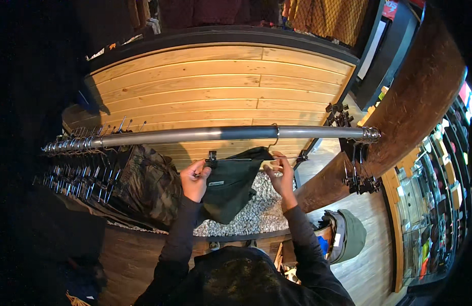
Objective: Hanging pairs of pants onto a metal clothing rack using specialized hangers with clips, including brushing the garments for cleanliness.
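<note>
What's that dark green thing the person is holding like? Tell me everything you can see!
The dark green garment looks like soft cloth, with creases and a small pale label near its left edge. Its top runs nearly straight across, with a black clip at the upper left. The rest droops below the metal rail, in front of pale pebbles. The left hand pinches its upper left edge; the right hand is by the top right corner, perhaps touching it.
</note>
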Demonstrator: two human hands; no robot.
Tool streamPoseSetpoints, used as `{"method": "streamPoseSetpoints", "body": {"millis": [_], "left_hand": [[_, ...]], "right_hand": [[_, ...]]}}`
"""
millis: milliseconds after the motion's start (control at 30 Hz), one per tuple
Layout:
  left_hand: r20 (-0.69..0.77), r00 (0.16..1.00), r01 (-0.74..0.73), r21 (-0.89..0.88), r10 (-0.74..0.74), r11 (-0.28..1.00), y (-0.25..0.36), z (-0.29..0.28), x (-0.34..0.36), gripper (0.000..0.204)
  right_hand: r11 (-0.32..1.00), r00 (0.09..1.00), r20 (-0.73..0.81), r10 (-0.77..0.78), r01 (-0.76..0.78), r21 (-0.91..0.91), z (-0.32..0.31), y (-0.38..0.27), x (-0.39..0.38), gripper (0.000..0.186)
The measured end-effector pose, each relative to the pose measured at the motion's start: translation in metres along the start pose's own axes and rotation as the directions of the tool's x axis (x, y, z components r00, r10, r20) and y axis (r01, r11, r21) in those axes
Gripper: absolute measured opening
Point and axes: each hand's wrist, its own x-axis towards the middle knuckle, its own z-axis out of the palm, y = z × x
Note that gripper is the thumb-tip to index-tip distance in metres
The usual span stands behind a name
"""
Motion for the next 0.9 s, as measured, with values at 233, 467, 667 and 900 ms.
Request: {"method": "streamPoseSetpoints", "body": {"millis": [233, 467, 667, 900], "left_hand": [[-0.05, 0.997, -0.051, 0.051, 0.053, 0.997, -0.015, -0.002, -0.003, 0.024], [-0.06, 0.989, -0.114, 0.248, 0.133, 0.962, -0.004, 0.015, 0.001, 0.024], [-0.121, 0.973, -0.109, 0.501, 0.194, 0.859, 0.013, 0.037, -0.001, 0.011], [-0.021, 0.92, -0.295, 0.622, 0.392, 0.726, -0.002, 0.053, -0.009, 0.021]], "right_hand": [[0.863, 0.935, 0.208, -0.286, 0.346, -0.368, -0.038, -0.101, 0.009, 0.023], [0.776, 0.81, 0.504, -0.301, 0.515, -0.364, -0.008, -0.069, 0.055, 0.039], [0.785, 0.833, 0.461, -0.305, 0.495, -0.374, 0.0, -0.061, 0.051, 0.036], [0.813, 0.811, 0.514, -0.279, 0.485, -0.323, 0.023, -0.079, 0.034, 0.033]]}}
